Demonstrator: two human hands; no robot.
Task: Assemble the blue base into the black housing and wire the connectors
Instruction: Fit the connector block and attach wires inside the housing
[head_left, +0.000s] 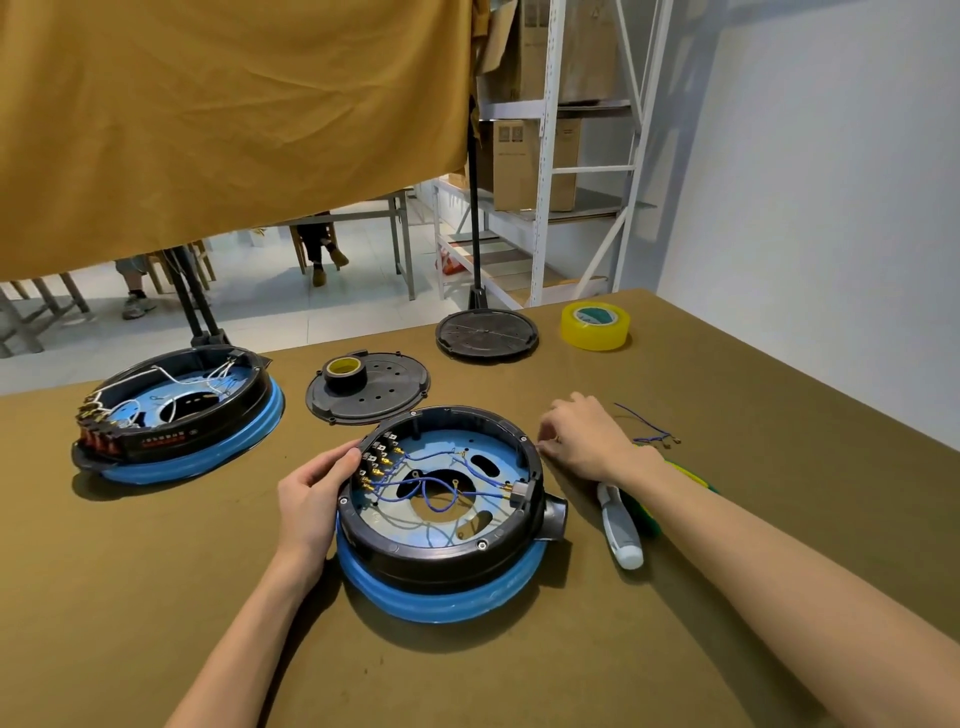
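A round black housing (452, 558) sits on a blue base (441, 597) at the table's centre. Inside it, blue wires (431, 493) run between brass connectors on the left and a terminal on the right. My left hand (311, 493) grips the housing's left rim, thumb on top. My right hand (587, 436) rests on the table just right of the housing, fingers curled down to the tabletop; whether they pinch anything is hidden. Loose blue wires (647, 431) lie beyond that hand.
A second black housing on a blue base (182, 415) stands at the left. Two black lids (374, 389) (485, 332) lie behind, one with a tape roll on it. A yellow tape roll (595, 325) sits far right. A screwdriver (621, 530) lies under my right forearm.
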